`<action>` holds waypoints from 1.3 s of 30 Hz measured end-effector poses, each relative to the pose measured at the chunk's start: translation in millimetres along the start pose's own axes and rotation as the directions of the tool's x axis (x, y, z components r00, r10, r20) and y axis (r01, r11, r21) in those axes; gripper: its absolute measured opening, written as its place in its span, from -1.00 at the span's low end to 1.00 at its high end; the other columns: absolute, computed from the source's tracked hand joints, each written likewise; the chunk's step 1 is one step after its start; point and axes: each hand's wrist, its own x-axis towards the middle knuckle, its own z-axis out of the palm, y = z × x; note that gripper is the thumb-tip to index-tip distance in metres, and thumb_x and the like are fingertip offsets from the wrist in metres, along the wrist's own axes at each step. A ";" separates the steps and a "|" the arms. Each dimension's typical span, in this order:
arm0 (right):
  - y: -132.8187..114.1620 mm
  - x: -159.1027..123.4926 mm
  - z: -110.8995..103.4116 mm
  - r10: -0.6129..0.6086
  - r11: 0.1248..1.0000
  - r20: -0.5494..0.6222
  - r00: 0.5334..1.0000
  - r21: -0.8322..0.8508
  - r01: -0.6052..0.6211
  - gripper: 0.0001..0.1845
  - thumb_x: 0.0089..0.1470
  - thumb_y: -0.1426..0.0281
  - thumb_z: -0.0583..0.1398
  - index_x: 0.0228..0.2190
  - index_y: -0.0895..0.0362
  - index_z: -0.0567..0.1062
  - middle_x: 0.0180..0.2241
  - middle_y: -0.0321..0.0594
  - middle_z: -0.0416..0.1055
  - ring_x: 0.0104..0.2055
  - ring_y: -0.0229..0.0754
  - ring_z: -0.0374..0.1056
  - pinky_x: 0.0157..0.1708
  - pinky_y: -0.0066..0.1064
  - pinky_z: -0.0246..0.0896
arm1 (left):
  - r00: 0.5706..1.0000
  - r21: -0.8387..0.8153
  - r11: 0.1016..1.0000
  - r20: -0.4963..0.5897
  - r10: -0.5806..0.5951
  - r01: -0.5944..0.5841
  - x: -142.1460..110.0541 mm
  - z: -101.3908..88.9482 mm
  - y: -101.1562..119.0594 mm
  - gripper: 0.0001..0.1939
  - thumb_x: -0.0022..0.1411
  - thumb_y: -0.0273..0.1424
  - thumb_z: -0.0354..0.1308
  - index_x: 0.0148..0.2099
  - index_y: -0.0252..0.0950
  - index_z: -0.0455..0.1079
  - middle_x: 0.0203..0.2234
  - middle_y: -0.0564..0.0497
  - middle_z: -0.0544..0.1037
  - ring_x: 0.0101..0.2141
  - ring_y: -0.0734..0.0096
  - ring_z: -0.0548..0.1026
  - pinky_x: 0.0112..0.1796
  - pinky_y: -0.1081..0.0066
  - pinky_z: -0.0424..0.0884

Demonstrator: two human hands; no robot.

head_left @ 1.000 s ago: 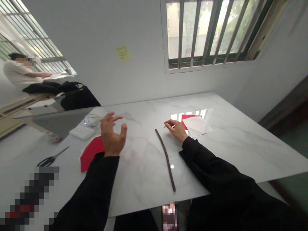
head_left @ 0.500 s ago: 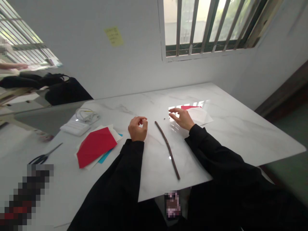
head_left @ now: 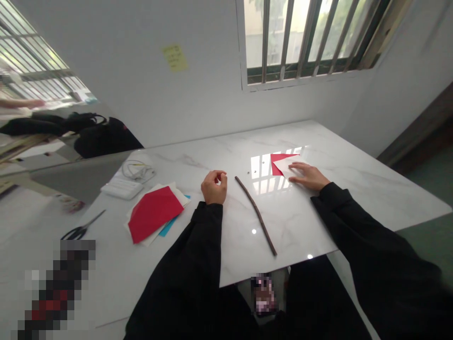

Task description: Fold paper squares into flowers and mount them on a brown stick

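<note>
My left hand (head_left: 214, 187) rests on the table with its fingers curled in; anything inside them is hidden. To its right lies a thin brown stick (head_left: 255, 208), apart from the hand. My right hand (head_left: 308, 177), fingers spread, is over a white sheet (head_left: 283, 163) and seems to touch it. Partly under that sheet is a red sheet (head_left: 276, 168). Between the stick's far end and the sheets are a few tiny dark bits (head_left: 255, 171), too small to name.
On the left are a stack of red, cream and blue sheets (head_left: 155, 212), scissors (head_left: 83, 226), and a white box (head_left: 122, 188) with a coiled cable (head_left: 138, 170). A barred window (head_left: 304, 42) is in the wall. At far left a person's arm (head_left: 21, 103) shows.
My right hand has moved right, from above the table by the tiny bits to the white sheet. My left hand keeps its curled shape. The view has shifted slightly.
</note>
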 end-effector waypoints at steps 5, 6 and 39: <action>-2.9 1.5 -0.8 0.026 1.000 -0.076 0.997 0.016 -0.025 -0.54 0.11 0.16 0.35 0.02 0.04 0.68 0.12 -0.10 0.61 0.21 0.15 0.51 0.28 0.00 0.34 | 0.999 -0.015 0.999 -0.018 -0.038 0.038 -0.6 3.5 0.9 -0.84 0.26 -0.38 0.15 -0.32 -0.20 0.56 -0.49 0.06 0.51 -0.47 0.38 0.38 -0.33 0.36 0.35; -4.6 1.3 -1.0 0.053 0.999 -0.099 0.994 0.001 -0.053 -0.57 0.11 0.19 0.35 0.00 0.04 0.69 0.08 -0.11 0.64 0.14 0.15 0.54 0.23 -0.02 0.38 | 0.999 -0.016 0.999 -0.016 -0.047 0.046 -0.6 3.8 1.4 -0.83 0.26 -0.38 0.15 -0.32 -0.20 0.56 -0.49 0.06 0.51 -0.47 0.38 0.39 -0.33 0.37 0.35; 4.8 12.2 -1.0 0.152 0.988 -0.218 0.964 0.011 -0.153 -0.52 0.06 0.22 0.36 -0.01 0.15 0.68 0.01 0.03 0.65 0.02 0.11 0.57 0.14 -0.01 0.44 | 0.991 -0.049 0.995 0.104 -0.080 0.085 -3.6 6.8 11.9 -0.83 0.26 -0.38 0.16 -0.32 -0.20 0.59 -0.49 0.05 0.55 -0.46 0.37 0.43 -0.31 0.34 0.37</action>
